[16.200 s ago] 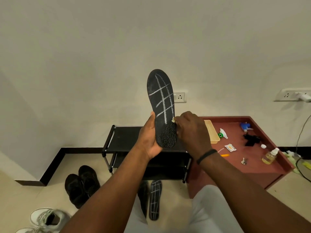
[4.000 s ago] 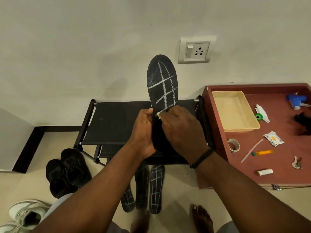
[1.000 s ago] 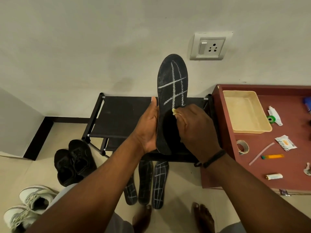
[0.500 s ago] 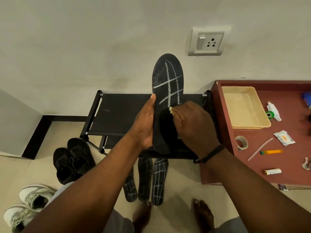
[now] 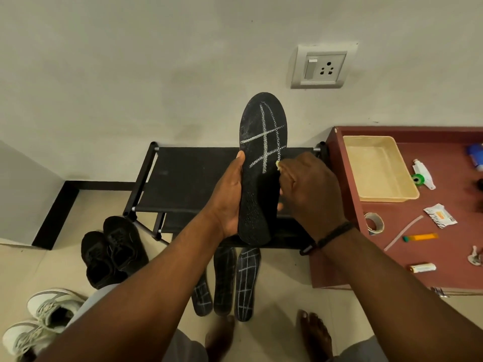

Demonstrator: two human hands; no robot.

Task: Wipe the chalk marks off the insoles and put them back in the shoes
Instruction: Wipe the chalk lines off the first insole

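The left hand [image 5: 230, 202] grips the upright black foam insole [image 5: 261, 165], its fingers hidden behind it. White chalk grid lines [image 5: 266, 142] lie above the right hand [image 5: 311, 189], whose curled fingers [image 5: 287, 176] pinch a small pale wipe [image 5: 278, 165] against the insole's right edge.

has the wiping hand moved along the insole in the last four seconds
Yes, slightly. The right hand with its pale wipe has crept toe-ward up the insole, from the chalk lines' bottom end onto the lowest crossbar.

chalk grid [image 5: 266, 142] shorter, heel half wiped
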